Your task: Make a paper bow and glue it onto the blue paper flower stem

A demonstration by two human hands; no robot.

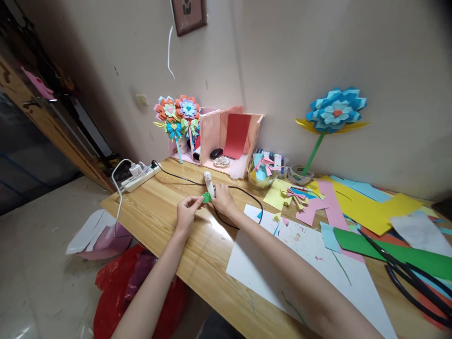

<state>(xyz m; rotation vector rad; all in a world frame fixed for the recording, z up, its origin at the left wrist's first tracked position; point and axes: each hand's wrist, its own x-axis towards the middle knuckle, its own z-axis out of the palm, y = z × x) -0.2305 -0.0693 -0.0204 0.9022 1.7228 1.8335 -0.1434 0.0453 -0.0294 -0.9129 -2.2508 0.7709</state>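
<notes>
My left hand (186, 210) pinches a small green folded paper piece (206, 197) above the wooden table (165, 212). My right hand (222, 198) is wrapped round a white glue gun (209, 182), whose tip meets the green piece. A black cord (243, 190) runs from the glue gun across the table toward a white power strip (140, 176) at the far left corner.
A white sheet (300, 263) lies to the right of my arms. Coloured paper sheets (370, 212), black scissors (406, 278) and small folded pieces (296, 195) cover the right side. Paper flowers (178, 115), a pink box organiser (226, 136) and a big blue flower (335, 110) stand at the wall. A red bag (116, 287) is on the floor.
</notes>
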